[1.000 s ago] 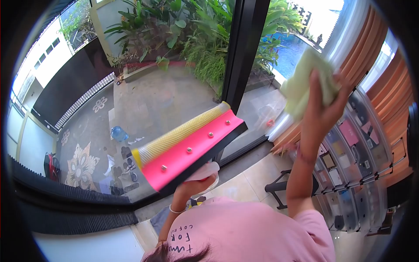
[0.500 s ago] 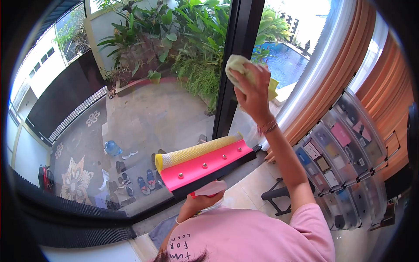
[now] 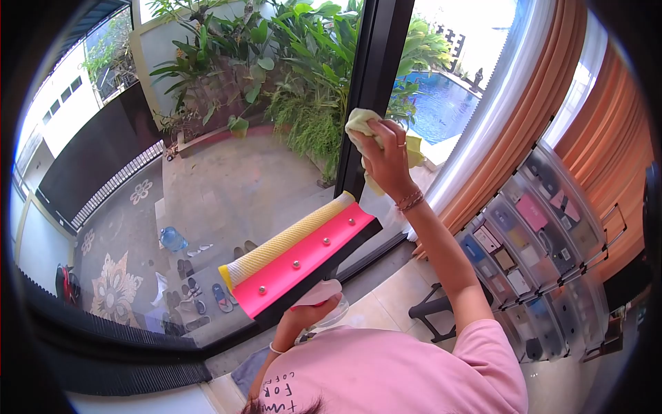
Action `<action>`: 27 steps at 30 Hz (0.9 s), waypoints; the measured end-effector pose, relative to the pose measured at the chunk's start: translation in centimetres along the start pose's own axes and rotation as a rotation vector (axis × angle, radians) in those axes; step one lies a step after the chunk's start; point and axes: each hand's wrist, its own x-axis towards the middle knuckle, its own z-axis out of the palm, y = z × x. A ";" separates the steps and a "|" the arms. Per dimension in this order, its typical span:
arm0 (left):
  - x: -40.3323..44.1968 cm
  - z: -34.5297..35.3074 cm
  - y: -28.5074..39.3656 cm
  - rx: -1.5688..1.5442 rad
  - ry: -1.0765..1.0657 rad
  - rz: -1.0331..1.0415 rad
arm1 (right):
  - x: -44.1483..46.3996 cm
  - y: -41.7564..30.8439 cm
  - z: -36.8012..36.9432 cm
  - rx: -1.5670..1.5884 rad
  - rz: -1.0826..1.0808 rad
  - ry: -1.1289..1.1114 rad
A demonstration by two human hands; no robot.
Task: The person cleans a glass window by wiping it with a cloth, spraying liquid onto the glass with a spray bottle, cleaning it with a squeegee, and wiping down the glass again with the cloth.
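My right hand [image 3: 387, 153] is closed around a pale yellow cloth [image 3: 363, 126], pressing it against the black window frame [image 3: 365, 90]; loose folds of the cloth hang past my fingers. Lower down, my left hand [image 3: 308, 317] grips the handle of a window squeegee [image 3: 295, 264]. Its head is pink with metal studs, a black rubber edge faces me, and a yellow-and-white mesh roll runs along the far side. The squeegee head tilts up to the right, in front of the large window pane [image 3: 227, 179].
Clear stacked storage boxes [image 3: 531, 255] stand at right beside orange curtains [image 3: 524, 90]. A black metal stand [image 3: 431, 310] is on the tiled floor. Beyond the glass are plants [image 3: 310, 76], a water bottle [image 3: 172, 239], several sandals [image 3: 196, 297] and a pool [image 3: 438, 103].
My right hand with the cloth has slid down along the window frame. The squeegee in my left hand has moved left and tilted more steeply.
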 end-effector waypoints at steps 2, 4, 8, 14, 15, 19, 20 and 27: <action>0.0 -0.1 0.1 -0.055 0.009 -0.101 | 1.1 0.3 -0.9 -0.043 -0.054 -0.073; 0.5 -0.7 1.4 0.056 0.010 0.078 | 5.9 1.4 -2.0 -0.054 -0.033 0.025; 0.6 -0.3 0.6 0.008 -0.075 -0.119 | 14.2 3.6 -3.0 0.196 -0.015 0.276; 1.1 -1.2 0.9 0.086 -0.078 0.155 | 5.9 1.1 0.5 -0.036 -0.010 0.138; 1.0 -1.1 0.9 0.084 -0.077 0.160 | 4.0 0.6 0.9 -0.040 -0.015 0.139; 0.4 -1.3 0.7 0.057 -0.033 0.076 | 2.4 0.3 0.4 -0.043 -0.034 0.038; 0.3 -1.4 0.6 0.091 -0.065 0.134 | 3.5 0.5 -0.1 0.008 -0.042 0.037; 0.1 -0.4 0.8 -0.020 -0.026 0.037 | 14.0 2.2 -1.0 -0.034 -0.041 0.292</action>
